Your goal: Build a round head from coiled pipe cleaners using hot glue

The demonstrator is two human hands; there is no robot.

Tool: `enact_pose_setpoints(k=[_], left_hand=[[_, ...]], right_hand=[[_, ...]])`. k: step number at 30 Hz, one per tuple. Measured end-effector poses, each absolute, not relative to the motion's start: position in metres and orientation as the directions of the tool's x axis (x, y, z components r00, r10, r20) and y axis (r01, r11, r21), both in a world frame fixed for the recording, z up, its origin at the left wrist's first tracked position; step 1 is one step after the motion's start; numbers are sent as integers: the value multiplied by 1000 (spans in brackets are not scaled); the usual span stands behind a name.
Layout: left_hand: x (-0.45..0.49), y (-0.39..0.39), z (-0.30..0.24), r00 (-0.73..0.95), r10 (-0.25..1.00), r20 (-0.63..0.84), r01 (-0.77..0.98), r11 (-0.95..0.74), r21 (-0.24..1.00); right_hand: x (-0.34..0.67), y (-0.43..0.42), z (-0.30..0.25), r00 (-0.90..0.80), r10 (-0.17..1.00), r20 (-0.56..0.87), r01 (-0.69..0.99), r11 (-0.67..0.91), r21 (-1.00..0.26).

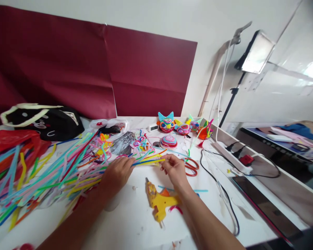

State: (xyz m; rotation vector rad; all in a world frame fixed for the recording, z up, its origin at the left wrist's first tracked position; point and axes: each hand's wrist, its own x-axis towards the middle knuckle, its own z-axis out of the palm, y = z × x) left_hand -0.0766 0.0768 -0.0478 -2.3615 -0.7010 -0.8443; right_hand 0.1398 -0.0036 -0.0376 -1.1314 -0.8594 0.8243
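Observation:
My left hand (pixel 118 172) lies over the right end of a heap of pipe cleaners (pixel 52 177), its fingers closed around several of them. Their tips stick out to the right, a blue pipe cleaner (pixel 144 162) among them. With thumb and fingertips, my right hand (pixel 173 168) pinches the end of a yellow pipe cleaner (pixel 158 160). Scissors with orange-red handles (pixel 191 167) lie just right of that hand. A yellow hot glue gun (pixel 159 201) rests on the white table (pixel 127 222) between my forearms, partly hidden by the right one.
Colourful fuzzy animal-face figures (pixel 167 123) stand at the back, with a round pink-and-blue striped piece (pixel 168 141) before them. On the right are a power strip (pixel 232 158), cables and a phone (pixel 266 208). A black bag (pixel 47 123) sits back left; a lamp (pixel 258 52) stands at right.

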Motion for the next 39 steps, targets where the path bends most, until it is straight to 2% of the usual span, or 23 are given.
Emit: enact_pose_setpoints(k=[11,15,19,31,37,39], left_hand=[[-74,71,-45,663,322,676,626,-734,-265],[-73,70,-46,680,332,653,622,-733,-275],[-71,67,-46,707,347,616,610,-739,-285],[-66,57,-46,764,381,521,568,-780,-263],[-71,56,-43,777,349,524,528,-815,-239],[-72,56,-43,766,335,549,530,-813,-243]], right_hand=[[150,-5,-39,480,857,190,-96,266,-959],[147,-8,-39,488,841,234,-1,269,-963],[139,-11,-36,428,852,301,30,319,-947],[132,-16,-34,296,894,336,259,263,-929],[130,-20,-28,221,830,511,450,378,-809],[130,-21,-27,244,839,486,419,361,-833]])
